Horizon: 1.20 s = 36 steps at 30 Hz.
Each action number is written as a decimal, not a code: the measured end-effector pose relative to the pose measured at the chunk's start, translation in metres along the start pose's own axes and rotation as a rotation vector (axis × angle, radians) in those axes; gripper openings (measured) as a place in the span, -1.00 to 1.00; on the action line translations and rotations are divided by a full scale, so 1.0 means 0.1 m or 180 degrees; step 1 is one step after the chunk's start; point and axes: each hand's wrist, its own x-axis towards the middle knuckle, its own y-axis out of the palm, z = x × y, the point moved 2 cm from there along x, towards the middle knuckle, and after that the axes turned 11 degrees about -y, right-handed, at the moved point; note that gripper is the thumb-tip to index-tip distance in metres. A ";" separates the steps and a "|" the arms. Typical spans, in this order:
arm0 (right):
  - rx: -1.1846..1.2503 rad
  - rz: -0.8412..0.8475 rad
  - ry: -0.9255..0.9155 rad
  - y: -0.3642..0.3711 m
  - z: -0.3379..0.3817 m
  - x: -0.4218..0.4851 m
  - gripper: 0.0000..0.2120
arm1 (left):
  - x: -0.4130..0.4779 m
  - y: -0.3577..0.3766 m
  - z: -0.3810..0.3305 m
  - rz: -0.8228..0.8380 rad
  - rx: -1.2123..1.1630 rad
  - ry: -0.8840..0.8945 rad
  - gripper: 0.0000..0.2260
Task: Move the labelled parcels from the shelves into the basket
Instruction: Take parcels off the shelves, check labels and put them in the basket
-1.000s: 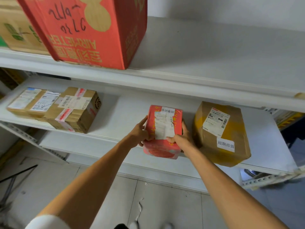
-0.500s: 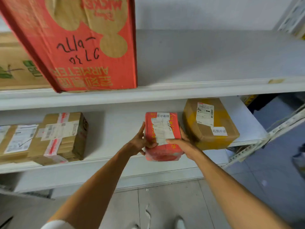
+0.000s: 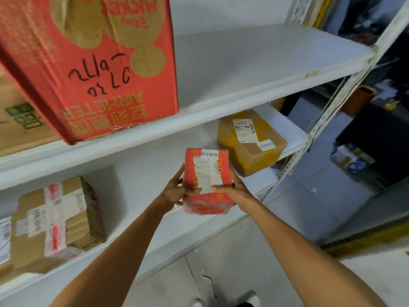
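The step in hand is picking up one parcel. Both hands hold the red parcel [image 3: 207, 180], which sits just under the middle of the view, toward 6 o'clock. It has a white label on top. The left hand [image 3: 174, 192] grips its side at 9 o'clock, with the thumb on the front. The right hand [image 3: 233, 192] grips the side at 3 o'clock, with the thumb lying over the label. The parcel is at the front edge of the lower shelf [image 3: 143, 171], and it looks lifted off the board, though I cannot tell for sure.

Two more parcels with labels wait on that shelf. A yellow-brown parcel [image 3: 250, 144] lies near the red one, at its 2 o'clock. A taped brown parcel [image 3: 57, 218] lies well apart, at 8 o'clock. A big red box [image 3: 95, 63] stands on the shelf above, at 11 o'clock.

The basket is not in view. So I think the next move is to pull the red parcel clear of the shelf, turn to find the basket, and lower it in. Both hands should keep a firm hold, because the wrap looks smooth and soft.
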 end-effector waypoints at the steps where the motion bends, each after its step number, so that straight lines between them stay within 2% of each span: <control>1: 0.0068 -0.0058 0.0000 0.00 0.00 -0.06 -0.24 | -0.02 0.02 0.01 0.0015 0.0011 0.0069 -0.11; 6: 0.0322 -0.0374 -0.0190 -0.04 -0.14 -0.42 -0.23 | -0.19 0.19 0.06 0.0166 0.0241 0.0393 -0.16; 10: 0.0580 -0.0579 -0.0225 -0.21 -0.28 -0.78 -0.16 | -0.30 0.48 0.15 0.0410 0.0422 0.0311 -0.09; 16: 0.0840 -0.1227 -0.0202 -0.70 -0.56 -1.48 -0.25 | -0.29 1.24 0.23 0.0891 0.0821 0.0174 -0.06; 22: 0.0884 -0.2283 -0.0177 -1.53 -0.81 -2.48 -0.27 | -0.32 2.65 0.17 0.1827 0.1470 0.0362 -0.07; 26: 0.0889 -0.3244 -0.0150 -2.07 -0.90 -3.36 -0.32 | -0.56 3.83 0.14 0.2602 0.2017 0.0520 -0.04; 29: 0.0926 -0.3997 -0.0142 -2.35 -0.96 -4.12 -0.32 | -0.86 4.78 0.24 0.3120 0.2496 0.0683 0.01; 32: 0.0896 -0.4667 -0.0153 -2.55 -1.05 -4.86 -0.29 | -1.38 5.62 0.45 0.3751 0.2700 0.0658 -0.09; 36: 0.0849 -0.5344 -0.0025 -2.64 -1.11 -5.78 -0.28 | -2.09 6.44 0.80 0.4371 0.3093 0.0685 -0.13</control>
